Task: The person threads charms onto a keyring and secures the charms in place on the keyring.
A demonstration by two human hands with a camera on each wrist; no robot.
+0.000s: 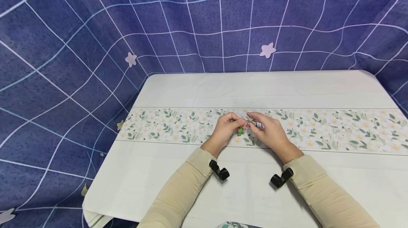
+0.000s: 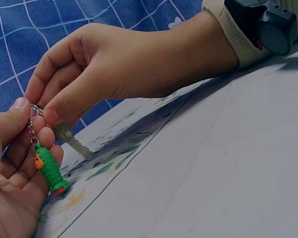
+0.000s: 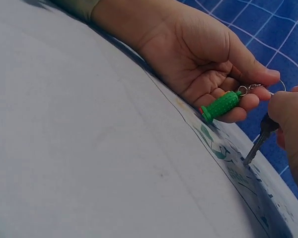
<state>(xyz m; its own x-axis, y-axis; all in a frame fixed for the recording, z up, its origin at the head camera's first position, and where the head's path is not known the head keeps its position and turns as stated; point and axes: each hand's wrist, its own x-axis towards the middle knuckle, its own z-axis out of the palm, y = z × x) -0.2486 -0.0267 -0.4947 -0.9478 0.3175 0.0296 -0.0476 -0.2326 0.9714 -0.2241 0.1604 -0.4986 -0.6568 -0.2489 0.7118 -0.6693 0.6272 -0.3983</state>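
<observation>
Between both hands is a metal key ring (image 2: 36,109) with a short chain. From the chain dangles a green cactus-like keychain charm (image 2: 50,169) with an orange spot and a red base. My left hand (image 1: 226,130) pinches the ring and chain between thumb and forefinger, the charm hanging in front of its curled fingers. On the other side, my right hand (image 1: 268,131) pinches the ring with thumb and fingertips. A key (image 3: 260,138) hangs down below the right fingers, its head partly hidden by them.
The white table (image 1: 153,175) carries a floral band (image 1: 178,125) across its middle. A blue gridded curtain (image 1: 197,19) stands behind and to the left. At the bottom edge lies a partly visible patterned item (image 1: 234,225).
</observation>
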